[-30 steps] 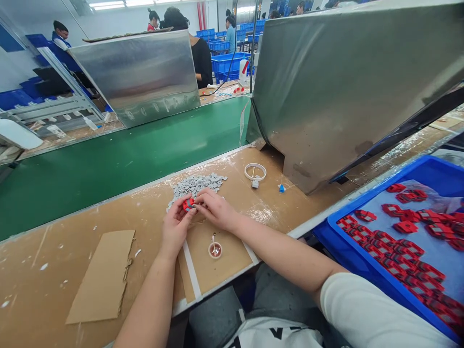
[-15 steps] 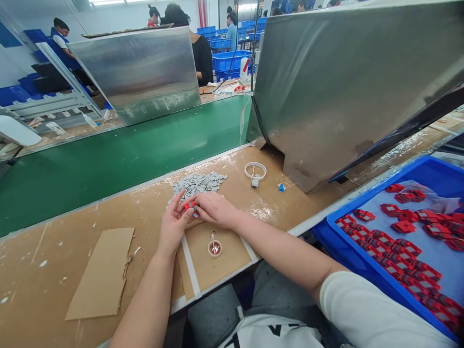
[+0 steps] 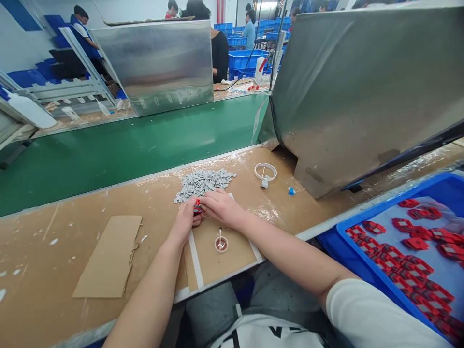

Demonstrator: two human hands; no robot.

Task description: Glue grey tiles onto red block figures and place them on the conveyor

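Note:
Between my two hands is a small red and grey plastic part (image 3: 197, 208), partly covered by fingers. My left hand (image 3: 185, 217) grips it from the left side, and the fingers of my right hand (image 3: 222, 208) pinch it from the right. Just beyond the hands lies a heap of small grey flat pieces (image 3: 206, 182). Nearer to me, a small round cup (image 3: 221, 244) of reddish liquid stands on the cardboard mat (image 3: 232, 266), with a thin white stick leaning in it.
On the right, a blue bin (image 3: 344, 225) holds many red and grey parts. A white tape ring (image 3: 266, 172) and a blue bit (image 3: 291, 191) lie beyond my right hand. Cardboard (image 3: 112, 256) lies left. A green belt (image 3: 163, 135) and a metal panel (image 3: 362, 96) stand behind.
The view has shifted, so the scene sits further right. My left hand's raised fingers have closed in around the red part, which is turned and more covered now.

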